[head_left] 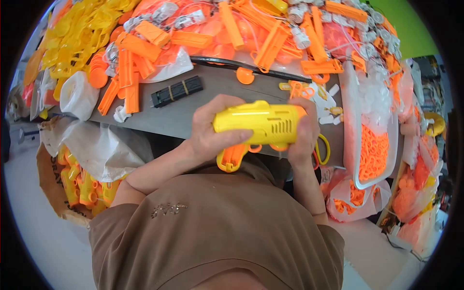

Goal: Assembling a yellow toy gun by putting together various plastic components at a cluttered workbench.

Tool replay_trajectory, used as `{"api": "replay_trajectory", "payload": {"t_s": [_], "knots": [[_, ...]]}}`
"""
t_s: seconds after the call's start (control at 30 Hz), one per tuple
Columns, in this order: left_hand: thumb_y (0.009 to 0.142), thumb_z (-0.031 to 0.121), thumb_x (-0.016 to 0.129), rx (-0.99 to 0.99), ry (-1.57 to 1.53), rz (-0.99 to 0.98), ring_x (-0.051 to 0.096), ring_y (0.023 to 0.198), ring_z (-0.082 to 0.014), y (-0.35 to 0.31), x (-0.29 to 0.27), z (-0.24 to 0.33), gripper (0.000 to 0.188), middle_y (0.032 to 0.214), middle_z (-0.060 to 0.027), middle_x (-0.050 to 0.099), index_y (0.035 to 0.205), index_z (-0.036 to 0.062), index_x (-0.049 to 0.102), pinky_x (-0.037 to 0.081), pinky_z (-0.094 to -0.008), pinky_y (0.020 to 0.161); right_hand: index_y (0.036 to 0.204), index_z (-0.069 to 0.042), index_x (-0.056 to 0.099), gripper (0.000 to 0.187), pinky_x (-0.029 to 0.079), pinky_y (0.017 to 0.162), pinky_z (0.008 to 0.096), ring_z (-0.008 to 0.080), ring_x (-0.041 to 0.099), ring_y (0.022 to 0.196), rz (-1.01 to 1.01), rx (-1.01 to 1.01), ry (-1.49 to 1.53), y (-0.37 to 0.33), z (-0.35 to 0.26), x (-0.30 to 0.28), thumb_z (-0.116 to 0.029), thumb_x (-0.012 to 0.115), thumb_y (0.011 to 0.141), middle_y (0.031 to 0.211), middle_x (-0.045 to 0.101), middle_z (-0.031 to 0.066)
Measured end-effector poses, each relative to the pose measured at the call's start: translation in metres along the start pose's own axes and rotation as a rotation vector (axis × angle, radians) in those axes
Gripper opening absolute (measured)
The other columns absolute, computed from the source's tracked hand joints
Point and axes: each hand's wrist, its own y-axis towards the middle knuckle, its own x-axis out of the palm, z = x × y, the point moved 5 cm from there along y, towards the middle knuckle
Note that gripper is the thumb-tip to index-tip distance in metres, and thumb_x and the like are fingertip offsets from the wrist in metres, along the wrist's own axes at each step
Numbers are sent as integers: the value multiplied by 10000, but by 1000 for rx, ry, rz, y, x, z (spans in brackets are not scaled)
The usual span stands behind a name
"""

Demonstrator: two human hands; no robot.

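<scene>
A yellow toy gun [261, 122] with vent slots in its side is held level in front of my chest, at the near edge of the table. My left hand [209, 131] wraps round its left end, thumb along the near side. Around the right end, by an orange tip, close the fingers of my right hand [303, 130]. The yellow handle with an orange inner part [234, 157] points down toward me. Just beyond the toy, a black block with bands round it [177, 92] lies on the grey table [166, 117].
Orange plastic pieces [231, 26] and yellow parts [87, 29] heap along the far side. At right stands a white tub [351, 113] of orange rings [373, 152]. Scissors [324, 150] lie near my right wrist. At lower left, a paper sack [54, 179] holds several yellow toy guns [87, 188].
</scene>
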Motion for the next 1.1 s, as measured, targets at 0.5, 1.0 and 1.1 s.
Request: {"api": "replay_trajectory", "payload": {"t_s": [0.5,1.0,1.1], "knots": [[722,180,690,-60,53,-78,580,827,-153,11,-24,-2,406,926,-108,607,1025,-51,550,466,-282,738,1085,24,466,433,401,700,246,140,515,781,111,-38,119,-10,5,24,-359,354,916,880,544,94],[756,95,600,165,1526,224,567,870,-248,41,-163,-17,166,884,-58,643,906,63,666,399,-385,730,1085,16,487,392,389,667,222,97,493,759,-112,207,175,-7,26,36,-327,392,922,880,523,61],[755,111,613,288,1666,290,557,899,-247,42,-158,-18,263,929,-44,647,1016,80,631,386,-393,745,1066,8,501,386,391,694,235,103,486,787,-120,212,192,-9,25,35,-340,433,912,883,523,54]]}}
